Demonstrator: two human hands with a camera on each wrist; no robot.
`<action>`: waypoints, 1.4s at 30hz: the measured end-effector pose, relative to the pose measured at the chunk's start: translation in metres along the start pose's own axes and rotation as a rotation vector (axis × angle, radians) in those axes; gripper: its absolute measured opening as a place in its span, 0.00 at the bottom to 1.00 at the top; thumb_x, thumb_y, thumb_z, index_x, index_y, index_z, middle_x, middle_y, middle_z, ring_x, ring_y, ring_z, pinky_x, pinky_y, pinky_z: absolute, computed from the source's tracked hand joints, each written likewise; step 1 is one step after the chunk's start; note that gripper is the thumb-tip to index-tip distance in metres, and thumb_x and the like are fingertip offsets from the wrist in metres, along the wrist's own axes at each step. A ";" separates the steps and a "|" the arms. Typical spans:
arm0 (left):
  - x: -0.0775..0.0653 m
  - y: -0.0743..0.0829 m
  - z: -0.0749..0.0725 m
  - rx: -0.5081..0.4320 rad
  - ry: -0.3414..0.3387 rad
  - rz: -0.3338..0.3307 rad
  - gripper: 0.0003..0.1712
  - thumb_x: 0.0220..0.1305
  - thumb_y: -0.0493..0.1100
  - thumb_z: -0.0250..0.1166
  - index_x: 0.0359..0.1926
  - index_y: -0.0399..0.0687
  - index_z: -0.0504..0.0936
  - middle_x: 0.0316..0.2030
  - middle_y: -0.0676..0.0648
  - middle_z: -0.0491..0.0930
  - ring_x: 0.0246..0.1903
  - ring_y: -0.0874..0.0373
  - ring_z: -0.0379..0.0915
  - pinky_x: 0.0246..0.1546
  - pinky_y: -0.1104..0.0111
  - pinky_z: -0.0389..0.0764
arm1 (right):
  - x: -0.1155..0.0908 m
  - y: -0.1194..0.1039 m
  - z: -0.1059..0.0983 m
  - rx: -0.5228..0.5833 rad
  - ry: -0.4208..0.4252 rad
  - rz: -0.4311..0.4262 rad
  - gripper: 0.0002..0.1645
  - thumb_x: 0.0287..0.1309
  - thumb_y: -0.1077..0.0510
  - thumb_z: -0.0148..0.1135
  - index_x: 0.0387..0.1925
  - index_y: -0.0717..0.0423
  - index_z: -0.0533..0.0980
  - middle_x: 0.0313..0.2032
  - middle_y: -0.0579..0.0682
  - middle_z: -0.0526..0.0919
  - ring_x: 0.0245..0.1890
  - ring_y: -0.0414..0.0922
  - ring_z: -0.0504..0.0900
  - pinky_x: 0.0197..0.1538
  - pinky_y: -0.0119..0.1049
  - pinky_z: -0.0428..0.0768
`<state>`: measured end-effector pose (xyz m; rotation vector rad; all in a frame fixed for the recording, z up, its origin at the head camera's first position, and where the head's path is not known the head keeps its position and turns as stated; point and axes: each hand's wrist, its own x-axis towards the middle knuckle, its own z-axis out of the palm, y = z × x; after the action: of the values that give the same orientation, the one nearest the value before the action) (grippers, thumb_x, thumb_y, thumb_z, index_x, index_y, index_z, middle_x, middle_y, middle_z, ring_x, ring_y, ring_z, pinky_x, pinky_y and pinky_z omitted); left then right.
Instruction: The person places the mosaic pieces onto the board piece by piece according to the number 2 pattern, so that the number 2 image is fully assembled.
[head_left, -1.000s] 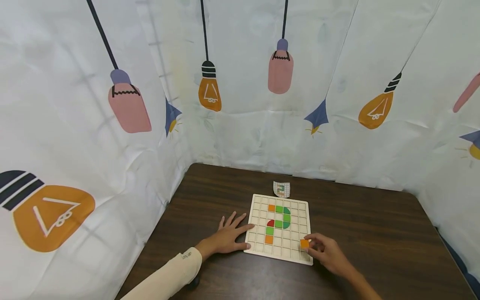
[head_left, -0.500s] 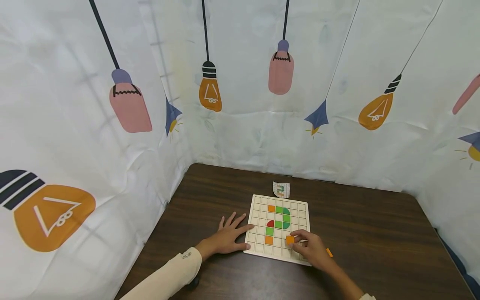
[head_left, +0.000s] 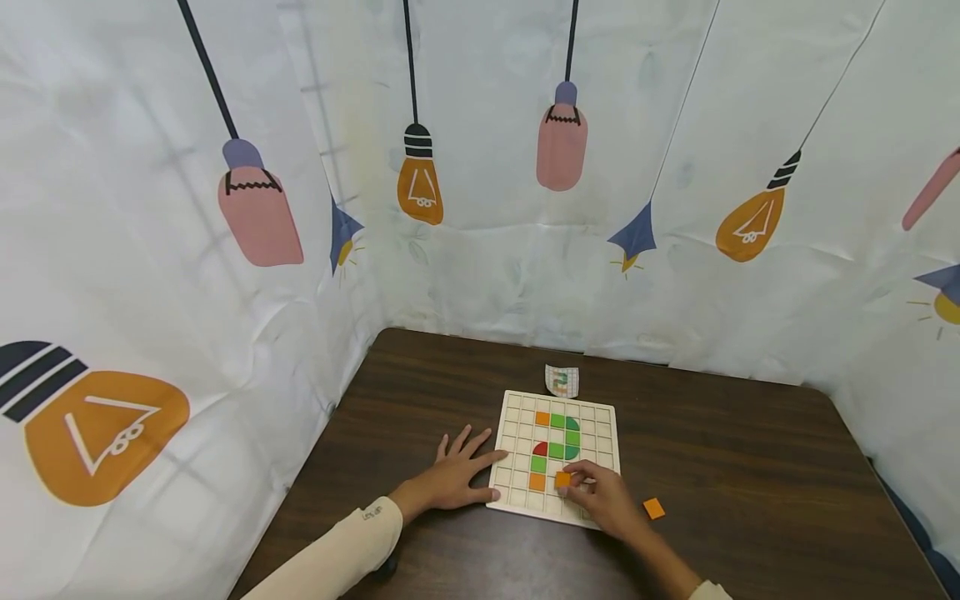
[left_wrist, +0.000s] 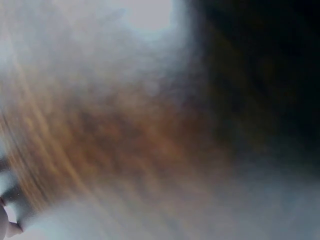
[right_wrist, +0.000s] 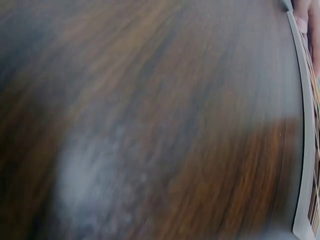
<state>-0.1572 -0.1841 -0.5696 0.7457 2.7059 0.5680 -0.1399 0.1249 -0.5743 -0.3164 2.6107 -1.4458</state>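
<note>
A pale square grid board (head_left: 517, 497) lies on the dark wooden table. Green, red and orange tiles form a curved figure on it, with an orange tile (head_left: 537, 482) at its lower left end. My right hand (head_left: 606, 498) pinches another orange square tile (head_left: 562, 479) between thumb and fingers, low over the board's lower middle. My left hand (head_left: 454, 478) lies with fingers spread, thumb and index fingertips at the board's left edge. The left wrist view is mostly blurred tabletop; in the right wrist view the board's edge (right_wrist: 303, 150) runs down the right side.
A loose orange tile (head_left: 654, 508) lies on the table (head_left: 750, 467) right of the right hand. Behind the board sits a small paper card (head_left: 562, 382) with a coloured grid pattern. White curtains printed with lamps (head_left: 480, 275) enclose the table's back and left.
The right hand has moved left across the board with the orange tile, from its right edge to the lower middle. The loose orange tile on the table has come into view. The left hand stays put.
</note>
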 end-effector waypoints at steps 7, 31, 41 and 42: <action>0.001 -0.002 0.003 0.003 0.004 0.022 0.40 0.67 0.72 0.56 0.76 0.73 0.60 0.80 0.46 0.47 0.78 0.33 0.35 0.66 0.26 0.42 | 0.003 -0.002 0.010 -0.052 0.029 -0.032 0.13 0.52 0.60 0.76 0.41 0.55 0.84 0.28 0.41 0.80 0.23 0.33 0.69 0.28 0.27 0.69; 0.002 -0.002 0.002 0.009 0.004 0.004 0.40 0.67 0.73 0.55 0.76 0.73 0.61 0.80 0.46 0.48 0.78 0.33 0.36 0.66 0.27 0.42 | 0.005 -0.004 0.011 -0.148 0.016 -0.088 0.11 0.52 0.61 0.76 0.38 0.53 0.84 0.29 0.40 0.79 0.23 0.32 0.67 0.27 0.27 0.66; 0.001 -0.002 0.002 0.004 -0.006 0.007 0.39 0.67 0.72 0.55 0.76 0.74 0.60 0.80 0.46 0.47 0.78 0.34 0.35 0.66 0.27 0.41 | 0.006 -0.004 0.011 -0.187 0.004 -0.067 0.08 0.53 0.56 0.77 0.35 0.48 0.85 0.29 0.38 0.78 0.27 0.32 0.69 0.30 0.28 0.67; 0.001 -0.002 0.002 0.002 -0.004 0.009 0.39 0.67 0.72 0.55 0.76 0.74 0.60 0.80 0.45 0.47 0.78 0.34 0.35 0.66 0.27 0.41 | 0.007 -0.004 0.011 -0.190 0.004 -0.067 0.08 0.53 0.55 0.76 0.35 0.48 0.85 0.29 0.38 0.78 0.27 0.32 0.69 0.30 0.28 0.67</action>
<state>-0.1582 -0.1849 -0.5730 0.7591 2.7015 0.5655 -0.1435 0.1119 -0.5766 -0.4261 2.7707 -1.2192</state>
